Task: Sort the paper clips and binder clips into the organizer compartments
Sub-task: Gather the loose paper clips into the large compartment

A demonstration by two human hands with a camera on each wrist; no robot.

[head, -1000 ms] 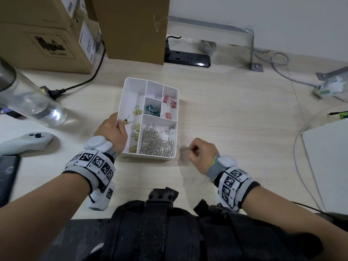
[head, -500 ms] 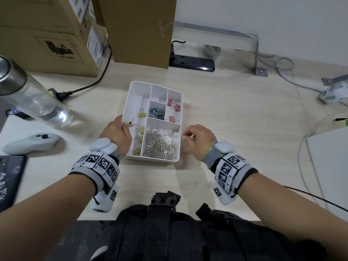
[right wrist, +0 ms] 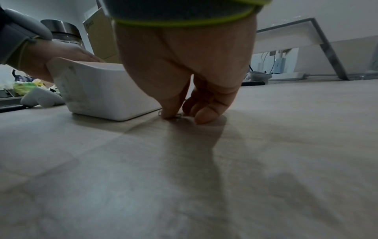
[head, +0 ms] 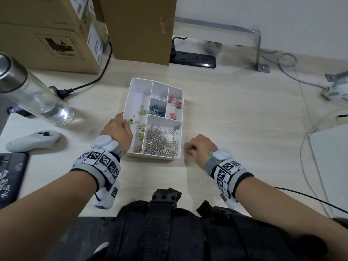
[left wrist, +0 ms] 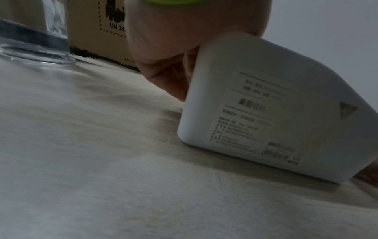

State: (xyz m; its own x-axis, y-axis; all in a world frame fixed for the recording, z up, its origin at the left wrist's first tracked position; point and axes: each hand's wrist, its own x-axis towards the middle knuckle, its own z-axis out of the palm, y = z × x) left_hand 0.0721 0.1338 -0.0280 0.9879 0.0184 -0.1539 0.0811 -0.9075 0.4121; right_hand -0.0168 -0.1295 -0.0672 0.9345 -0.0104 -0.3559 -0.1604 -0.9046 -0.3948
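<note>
The white organizer (head: 136, 81) sits mid-table. Its long left compartment holds yellow binder clips (head: 142, 112), the small middle one teal binder clips (head: 157, 112), the right one pink binder clips (head: 175, 103), and the large near one a heap of silver paper clips (head: 160, 143). My left hand (head: 120, 128) grips the organizer's left wall; in the left wrist view the organizer's labelled underside (left wrist: 266, 116) shows, tipped up. My right hand (head: 188, 148) rests on the table just right of the organizer, fingertips pinching a loose paper clip (head: 183, 146), also under my right hand (right wrist: 182, 115) as paper clip (right wrist: 177, 115).
A glass bottle (head: 39, 98) and a white controller (head: 32, 141) lie to the left, with a black device (head: 11, 176) at the edge. Cardboard boxes (head: 47, 34) and a power strip (head: 194, 60) stand behind. Cables (head: 305, 140) and a white sheet (head: 333, 166) are on the right.
Half a second ago my right hand was up at the organizer's right rim; it has come back down to the table onto a loose paper clip. My left hand stays on the organizer.
</note>
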